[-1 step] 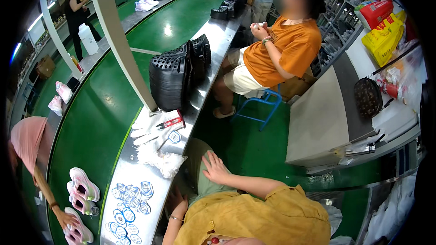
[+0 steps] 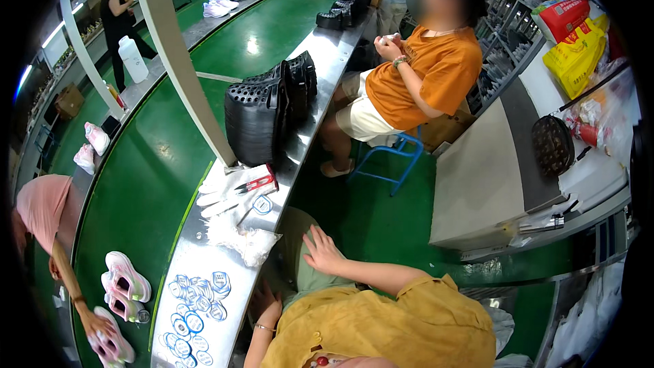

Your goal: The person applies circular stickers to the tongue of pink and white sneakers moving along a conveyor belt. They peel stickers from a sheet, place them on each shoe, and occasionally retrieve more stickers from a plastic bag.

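My right hand [image 2: 324, 253] lies flat on my light green trouser leg [image 2: 297, 221] at the knee, fingers spread, holding nothing. Lower and to its left, my left hand [image 2: 268, 305] rests on my other leg in shadow beside the metal bench edge. Its visible fingers look stretched out and nothing shows in them. On the bench [image 2: 228, 310] nearest that hand lie several round white-and-blue labels [image 2: 194, 307]. Beyond them are a crumpled white plastic bag [image 2: 255, 247], white gloves [image 2: 219, 197] and red-handled thread snips [image 2: 257, 184]; neither hand touches these.
Black perforated moulded pieces [image 2: 255, 119] stand farther along the bench by a post [image 2: 180, 54]. A green conveyor [image 2: 153, 157] carries pink-white sneakers [image 2: 126, 279]; a co-worker's hand [image 2: 101, 327] touches one. Another person in orange [image 2: 426, 75] sits on a blue stool [image 2: 388, 163]. A grey cabinet [image 2: 477, 170] stands right.
The co-worker's hand at the lower left and the sneaker under it have shifted slightly. The person in black at the far left has moved a little. My hands stay put.
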Action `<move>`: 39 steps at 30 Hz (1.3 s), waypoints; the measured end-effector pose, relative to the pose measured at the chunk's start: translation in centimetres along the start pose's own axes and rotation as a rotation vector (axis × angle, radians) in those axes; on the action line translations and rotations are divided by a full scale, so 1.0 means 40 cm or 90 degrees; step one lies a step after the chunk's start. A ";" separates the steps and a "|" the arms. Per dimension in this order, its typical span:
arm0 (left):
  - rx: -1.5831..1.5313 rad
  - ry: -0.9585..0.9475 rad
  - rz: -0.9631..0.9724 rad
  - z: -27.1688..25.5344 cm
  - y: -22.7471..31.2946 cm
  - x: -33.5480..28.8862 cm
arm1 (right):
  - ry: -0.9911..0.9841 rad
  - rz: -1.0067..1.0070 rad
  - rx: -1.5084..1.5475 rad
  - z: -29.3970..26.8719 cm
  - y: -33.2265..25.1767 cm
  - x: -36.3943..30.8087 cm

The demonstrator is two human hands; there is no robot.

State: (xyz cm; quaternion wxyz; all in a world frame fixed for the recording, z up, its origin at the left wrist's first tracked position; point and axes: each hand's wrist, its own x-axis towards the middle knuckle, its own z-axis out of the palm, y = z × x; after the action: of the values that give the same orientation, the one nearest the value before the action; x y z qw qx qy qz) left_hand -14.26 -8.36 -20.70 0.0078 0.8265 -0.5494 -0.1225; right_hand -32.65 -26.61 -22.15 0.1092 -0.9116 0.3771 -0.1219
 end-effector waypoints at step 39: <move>-0.611 0.174 0.074 -0.330 0.035 -0.097 | 0.017 -0.145 0.036 -0.257 -0.150 0.441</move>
State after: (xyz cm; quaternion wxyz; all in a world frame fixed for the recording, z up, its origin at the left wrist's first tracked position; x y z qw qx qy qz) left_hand -14.19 -6.98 -6.95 0.4661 0.7062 -0.4699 -0.2513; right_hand -19.71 -36.15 -8.21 0.1153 -0.9435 0.2688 -0.1560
